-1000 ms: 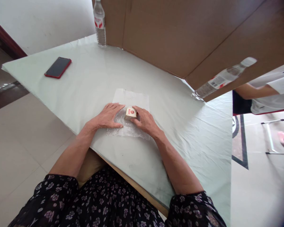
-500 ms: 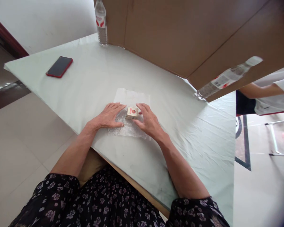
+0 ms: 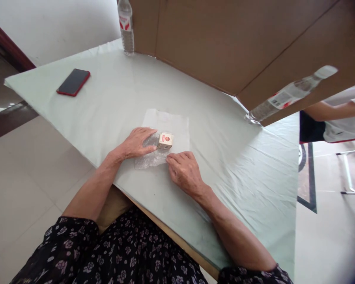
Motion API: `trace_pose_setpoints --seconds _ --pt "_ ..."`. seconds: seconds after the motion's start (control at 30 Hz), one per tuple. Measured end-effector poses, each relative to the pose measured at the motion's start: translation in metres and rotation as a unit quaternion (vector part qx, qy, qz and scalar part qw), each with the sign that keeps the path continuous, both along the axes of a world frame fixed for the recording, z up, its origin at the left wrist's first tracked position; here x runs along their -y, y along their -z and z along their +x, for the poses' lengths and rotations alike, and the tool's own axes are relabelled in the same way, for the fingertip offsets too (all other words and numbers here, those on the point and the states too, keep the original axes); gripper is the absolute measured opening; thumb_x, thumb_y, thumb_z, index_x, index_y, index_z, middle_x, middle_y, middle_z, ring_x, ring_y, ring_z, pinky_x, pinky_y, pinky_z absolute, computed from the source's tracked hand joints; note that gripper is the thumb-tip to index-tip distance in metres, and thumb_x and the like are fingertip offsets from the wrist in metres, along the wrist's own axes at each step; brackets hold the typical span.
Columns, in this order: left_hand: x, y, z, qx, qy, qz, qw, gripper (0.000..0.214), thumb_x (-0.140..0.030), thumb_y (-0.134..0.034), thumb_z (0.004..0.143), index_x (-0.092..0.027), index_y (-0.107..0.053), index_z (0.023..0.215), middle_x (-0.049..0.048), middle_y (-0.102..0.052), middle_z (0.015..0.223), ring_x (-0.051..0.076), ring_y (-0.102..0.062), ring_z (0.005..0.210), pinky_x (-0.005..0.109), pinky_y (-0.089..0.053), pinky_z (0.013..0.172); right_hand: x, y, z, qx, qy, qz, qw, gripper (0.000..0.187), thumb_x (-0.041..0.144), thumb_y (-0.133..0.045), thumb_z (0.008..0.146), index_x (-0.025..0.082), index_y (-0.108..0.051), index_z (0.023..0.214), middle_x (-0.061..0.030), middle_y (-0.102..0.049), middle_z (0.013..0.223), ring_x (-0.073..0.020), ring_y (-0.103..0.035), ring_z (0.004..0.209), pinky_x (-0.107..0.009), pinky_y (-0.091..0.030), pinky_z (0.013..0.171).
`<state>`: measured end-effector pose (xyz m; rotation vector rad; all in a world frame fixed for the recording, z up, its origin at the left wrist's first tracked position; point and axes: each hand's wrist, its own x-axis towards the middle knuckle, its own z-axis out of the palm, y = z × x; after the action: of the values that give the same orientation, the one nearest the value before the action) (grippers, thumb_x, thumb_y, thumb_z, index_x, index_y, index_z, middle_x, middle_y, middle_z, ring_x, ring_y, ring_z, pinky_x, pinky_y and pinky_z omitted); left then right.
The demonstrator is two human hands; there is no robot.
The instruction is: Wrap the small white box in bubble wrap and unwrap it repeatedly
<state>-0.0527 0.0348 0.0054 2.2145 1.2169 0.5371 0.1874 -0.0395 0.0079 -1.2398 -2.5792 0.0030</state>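
A small cream box (image 3: 165, 141) with a red mark on top sits on a sheet of bubble wrap (image 3: 149, 161), which lies on the table. To its left, my left hand (image 3: 137, 144) rests on the wrap with thumb and fingers spread, the thumb tip close to the box's lower left side. Nearer to me, my right hand (image 3: 184, 170) is closed at the wrap's near right edge, its fingers pinching that edge. A flat white part of the sheet (image 3: 177, 123) stretches out beyond the box.
A phone in a red case (image 3: 73, 82) lies at the table's far left. One water bottle (image 3: 126, 29) stands by a brown cardboard panel (image 3: 195, 39); another bottle (image 3: 286, 96) stands at the panel's right end. A person's arm (image 3: 328, 110) shows at right.
My right hand has left the box's right side, come down towards me and closed on the near edge of the wrap. My left hand has barely moved; its thumb is nearer the box.
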Motion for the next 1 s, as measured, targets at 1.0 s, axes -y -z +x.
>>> trace_pose_setpoints --seconds 1.0 --pt "0.004 -0.015 0.044 0.185 -0.119 -0.056 0.974 0.022 -0.041 -0.065 0.082 -0.019 -0.066 0.078 0.0061 -0.077 0.102 0.020 -0.068 0.093 0.031 -0.050 0.078 -0.080 0.003 0.002 -0.376 0.091 -0.220 0.895 0.018 0.038 -0.062 0.084 0.022 -0.064 0.079 -0.0017 -0.075 0.087 -0.0186 -0.065 0.083 -0.030 -0.048 0.079"
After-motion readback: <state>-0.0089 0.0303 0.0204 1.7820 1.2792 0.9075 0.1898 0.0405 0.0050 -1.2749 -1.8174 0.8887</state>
